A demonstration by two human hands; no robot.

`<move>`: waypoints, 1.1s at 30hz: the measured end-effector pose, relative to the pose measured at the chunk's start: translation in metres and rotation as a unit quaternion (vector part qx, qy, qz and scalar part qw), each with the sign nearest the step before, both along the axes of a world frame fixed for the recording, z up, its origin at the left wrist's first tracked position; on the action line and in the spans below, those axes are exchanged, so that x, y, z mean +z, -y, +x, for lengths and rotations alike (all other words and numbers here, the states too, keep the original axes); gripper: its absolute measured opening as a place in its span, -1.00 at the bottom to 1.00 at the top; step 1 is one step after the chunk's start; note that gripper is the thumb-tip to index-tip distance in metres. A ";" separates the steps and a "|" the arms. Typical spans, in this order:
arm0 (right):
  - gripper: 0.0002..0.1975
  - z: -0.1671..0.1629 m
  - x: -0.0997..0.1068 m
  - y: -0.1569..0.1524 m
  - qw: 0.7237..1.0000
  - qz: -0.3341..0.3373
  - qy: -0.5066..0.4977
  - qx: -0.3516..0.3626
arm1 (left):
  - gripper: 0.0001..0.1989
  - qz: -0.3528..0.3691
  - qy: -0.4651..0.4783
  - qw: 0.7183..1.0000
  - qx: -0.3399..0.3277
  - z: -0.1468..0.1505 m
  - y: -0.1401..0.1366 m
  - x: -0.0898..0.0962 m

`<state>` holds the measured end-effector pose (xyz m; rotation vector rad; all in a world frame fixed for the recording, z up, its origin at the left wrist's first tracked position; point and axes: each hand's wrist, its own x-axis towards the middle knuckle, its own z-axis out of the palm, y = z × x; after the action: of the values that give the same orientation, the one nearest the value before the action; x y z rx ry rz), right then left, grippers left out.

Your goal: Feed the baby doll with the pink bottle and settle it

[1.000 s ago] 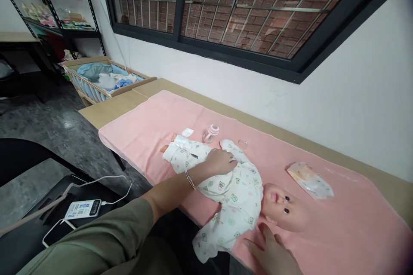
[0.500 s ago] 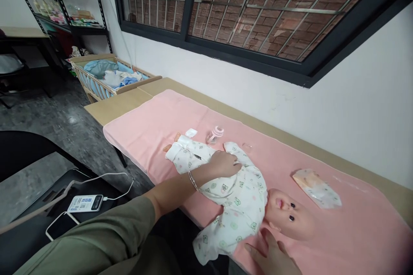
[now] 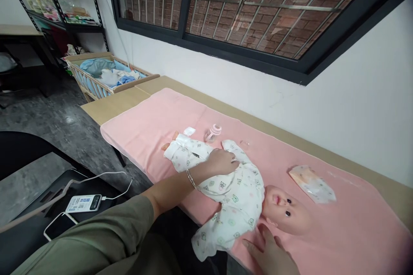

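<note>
A baby doll [image 3: 284, 210] lies face up on a pink mat [image 3: 342, 240], dressed in a white printed shirt [image 3: 240, 193] and white printed trousers [image 3: 183, 148]. Across the doll's belly rests my left hand [image 3: 221, 161], a bracelet at its wrist, with fingers bent and closed on the shirt front. The fingertips are partly hidden. My right hand [image 3: 272, 253] lies beside the doll's head and shoulder, fingers spread on the mat and holding nothing. One shirt sleeve [image 3: 209, 238] hangs over the near edge.
Behind the doll stand a pink-capped baby bottle [image 3: 213, 133], a small white packet [image 3: 189, 131] and a clear cap [image 3: 244, 142]. A clear-wrapped packet [image 3: 312, 184] lies past its head. A wooden crib [image 3: 121, 89] adjoins the table. A chair bears a phone-like device [image 3: 84, 203] and cables.
The view has shifted slightly, so everything sits a little further left and up. My hands and the doll keep nearly the same places relative to each other.
</note>
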<state>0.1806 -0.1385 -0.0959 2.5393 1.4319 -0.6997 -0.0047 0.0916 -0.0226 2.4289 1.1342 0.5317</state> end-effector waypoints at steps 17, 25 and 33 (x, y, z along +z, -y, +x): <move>-0.15 -0.021 0.022 0.000 1.000 -0.029 0.006 -0.007 | -0.67 0.002 -0.001 1.000 -0.003 -0.001 0.000 0.002; -0.14 -0.014 -0.001 0.006 0.999 0.023 0.044 -0.006 | -0.68 -0.006 -0.007 1.000 0.001 -0.004 0.005 0.012; -0.21 -0.014 -0.013 0.009 0.995 0.076 0.060 -0.015 | -0.68 -0.017 -0.010 1.000 0.005 -0.008 0.008 0.020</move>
<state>0.1663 -0.1473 -0.1086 2.6695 1.4628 -0.4492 -0.0131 0.0832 -0.0030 2.4051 1.1535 0.4882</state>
